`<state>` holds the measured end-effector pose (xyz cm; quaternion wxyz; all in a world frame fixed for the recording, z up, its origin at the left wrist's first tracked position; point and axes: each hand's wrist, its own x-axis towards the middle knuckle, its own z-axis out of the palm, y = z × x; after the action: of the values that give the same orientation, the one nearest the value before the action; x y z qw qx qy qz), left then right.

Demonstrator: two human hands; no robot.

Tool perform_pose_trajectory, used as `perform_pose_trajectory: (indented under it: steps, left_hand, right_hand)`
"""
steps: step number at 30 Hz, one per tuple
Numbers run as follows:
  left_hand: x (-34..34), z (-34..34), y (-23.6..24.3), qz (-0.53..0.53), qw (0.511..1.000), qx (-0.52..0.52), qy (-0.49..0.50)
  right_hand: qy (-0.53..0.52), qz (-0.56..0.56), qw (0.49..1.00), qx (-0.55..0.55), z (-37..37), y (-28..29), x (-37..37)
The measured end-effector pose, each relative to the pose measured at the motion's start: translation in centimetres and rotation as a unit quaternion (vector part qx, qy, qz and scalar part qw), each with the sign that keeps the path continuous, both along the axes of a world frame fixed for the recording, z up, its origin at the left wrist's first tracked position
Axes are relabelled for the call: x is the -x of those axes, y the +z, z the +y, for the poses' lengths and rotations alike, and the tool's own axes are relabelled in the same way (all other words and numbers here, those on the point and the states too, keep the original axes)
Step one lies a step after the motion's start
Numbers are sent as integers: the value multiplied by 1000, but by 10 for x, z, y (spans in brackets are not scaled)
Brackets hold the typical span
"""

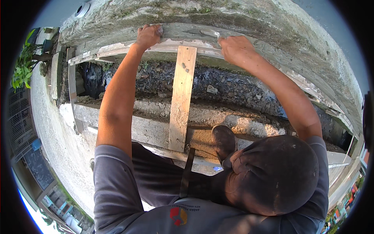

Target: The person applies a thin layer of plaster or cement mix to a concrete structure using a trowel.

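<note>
My left hand (149, 36) is at the wet grey cement band (175, 31) along the wall, its fingers curled at the band, with a small greyish piece under them that I cannot make out. My right hand (236, 48) grips a trowel (201, 32), whose metal blade lies flat along the cement, pointing left. Just below runs a pale, cement-smeared formwork strip (115, 50). A wooden plank (182, 93) spans from that strip down to the near edge, between my arms.
Below the formwork lies a dark, debris-strewn drain (230, 85), bordered by a rough concrete ledge (152, 124). A shoed foot (224, 142) rests on the near edge. A pale paved path (54, 132) and green plants (21, 72) are at the left; the weathered wall (265, 15) curves overhead.
</note>
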<state>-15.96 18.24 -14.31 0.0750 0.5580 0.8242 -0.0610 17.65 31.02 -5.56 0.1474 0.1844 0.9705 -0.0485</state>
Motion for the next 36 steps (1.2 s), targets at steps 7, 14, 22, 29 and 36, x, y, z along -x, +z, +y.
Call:
perform_pose_trajectory:
  steps: [7, 14, 22, 29, 36]
  left_hand:
    - [19, -33, 44, -2, 999, -53, -12]
    - [-114, -159, 267, -184, 980, -55, -50]
    - [-178, -177, 238, -344, 939, 0, -1]
    - [-161, -223, 234, -255, 967, -11, -16]
    - [-140, -225, 203, -323, 944, -48, -48]
  right_hand:
    - [-29, 136, 990, -14, -16, 20, 23]
    - [-57, -43, 997, -28, -10, 56, 4]
    - [93, 170, 980, -41, -30, 0, 139]
    - [-3, -79, 992, -103, -27, 66, 52]
    - [-15, 93, 996, 2, -60, 5, 135]
